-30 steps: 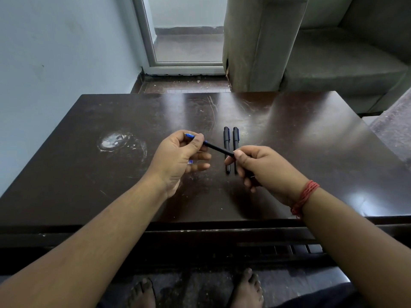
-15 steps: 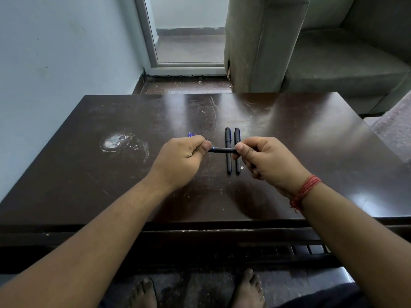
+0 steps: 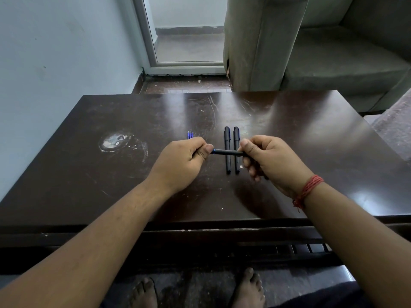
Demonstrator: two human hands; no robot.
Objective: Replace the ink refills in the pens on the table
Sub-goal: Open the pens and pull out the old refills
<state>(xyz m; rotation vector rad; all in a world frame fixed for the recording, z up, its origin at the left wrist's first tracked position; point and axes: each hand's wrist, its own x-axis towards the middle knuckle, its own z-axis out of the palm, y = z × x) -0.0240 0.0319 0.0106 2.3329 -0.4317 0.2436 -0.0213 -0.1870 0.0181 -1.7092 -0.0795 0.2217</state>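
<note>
left hand [image 3: 184,162] + right hand [image 3: 269,160] grip black pen [image 3: 225,152] | two pens [image 3: 232,150] on table [image 3: 111,185]

No text, label, brand or number can be read on the slim black plastic pens [image 3: 232,150] or the dark glossy wooden table [image 3: 311,138].
</note>
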